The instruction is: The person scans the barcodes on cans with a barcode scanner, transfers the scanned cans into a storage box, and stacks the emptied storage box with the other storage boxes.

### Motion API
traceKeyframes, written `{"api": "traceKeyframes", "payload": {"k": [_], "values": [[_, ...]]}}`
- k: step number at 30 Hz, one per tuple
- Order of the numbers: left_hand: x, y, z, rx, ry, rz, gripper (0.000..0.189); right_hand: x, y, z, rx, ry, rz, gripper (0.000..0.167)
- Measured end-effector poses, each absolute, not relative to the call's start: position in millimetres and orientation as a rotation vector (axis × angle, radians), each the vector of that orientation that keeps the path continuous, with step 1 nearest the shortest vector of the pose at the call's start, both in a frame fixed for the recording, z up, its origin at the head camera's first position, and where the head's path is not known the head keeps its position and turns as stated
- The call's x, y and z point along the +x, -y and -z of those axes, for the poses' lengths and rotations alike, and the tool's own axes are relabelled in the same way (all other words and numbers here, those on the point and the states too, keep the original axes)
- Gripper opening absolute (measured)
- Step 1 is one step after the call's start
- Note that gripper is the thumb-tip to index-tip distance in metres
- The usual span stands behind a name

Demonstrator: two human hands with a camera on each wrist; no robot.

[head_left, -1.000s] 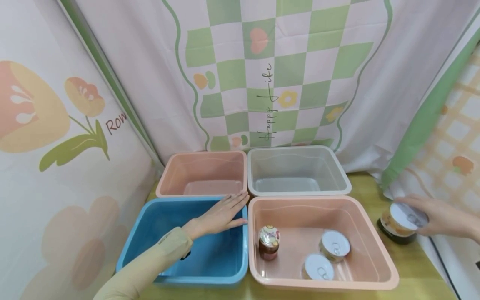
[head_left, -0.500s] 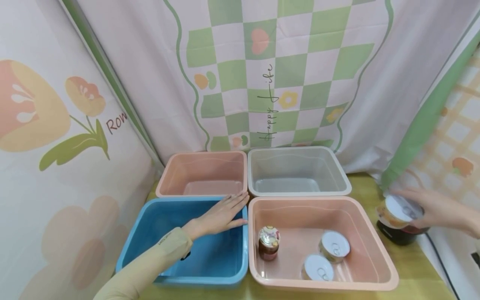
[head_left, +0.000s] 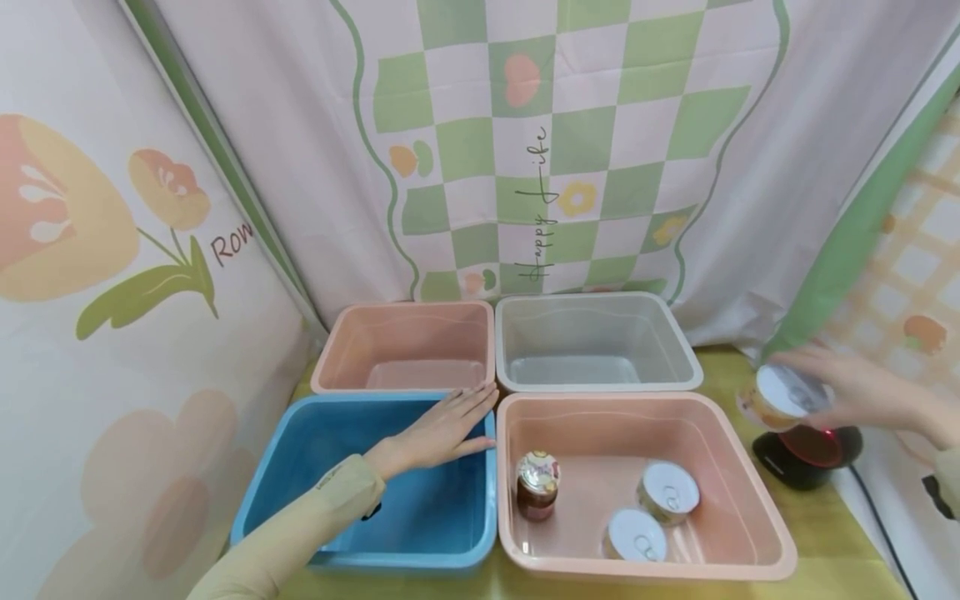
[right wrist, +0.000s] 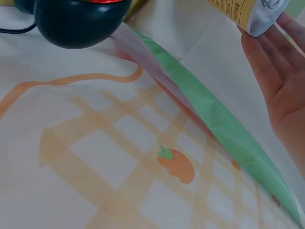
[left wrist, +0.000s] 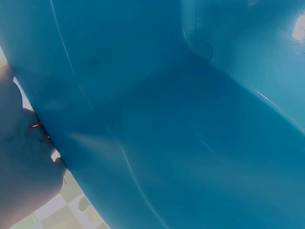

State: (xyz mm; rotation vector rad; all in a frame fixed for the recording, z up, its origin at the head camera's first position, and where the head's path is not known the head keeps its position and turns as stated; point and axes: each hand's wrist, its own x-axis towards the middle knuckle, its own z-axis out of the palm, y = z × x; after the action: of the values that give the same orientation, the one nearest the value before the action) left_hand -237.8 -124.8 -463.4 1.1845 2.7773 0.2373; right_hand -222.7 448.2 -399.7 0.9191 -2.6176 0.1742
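My right hand (head_left: 862,387) grips a can (head_left: 783,396) with a pale pull-tab end; its label shows yellow in the right wrist view. The can is held above and slightly left of a black rounded device (head_left: 806,458) whose top glows red. In the right wrist view, fingers (right wrist: 267,71) hold the can (right wrist: 250,14) by its ringed end. My left hand (head_left: 442,429) lies with straight fingers on the inner rim of the blue bin (head_left: 360,558), at its back right corner. That hand (left wrist: 28,152) appears at the bin's edge in the left wrist view.
The front pink bin (head_left: 645,571) contains a small jar (head_left: 537,487) and two cans, a nearer can (head_left: 636,535) and a farther can (head_left: 669,492). Behind stand another pink bin (head_left: 405,308) and a grey-white bin (head_left: 600,387). A black cable (head_left: 885,525) runs off the device.
My right hand has lifted the can up and a little left, off the black device, uncovering its red glow. The left hand stays in place.
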Motion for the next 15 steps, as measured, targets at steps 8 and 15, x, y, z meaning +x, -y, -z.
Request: {"api": "traceKeyframes", "payload": {"k": [8,15], "values": [[-238,126,463,1.175,-2.779,-0.224,0.078,-232,-434,381,0.879,2.69,-0.185,0.092],[-238,125,465,1.193,-2.78,-0.214,0.078,-242,-426,372,0.913,2.678,-0.159,0.094]]}}
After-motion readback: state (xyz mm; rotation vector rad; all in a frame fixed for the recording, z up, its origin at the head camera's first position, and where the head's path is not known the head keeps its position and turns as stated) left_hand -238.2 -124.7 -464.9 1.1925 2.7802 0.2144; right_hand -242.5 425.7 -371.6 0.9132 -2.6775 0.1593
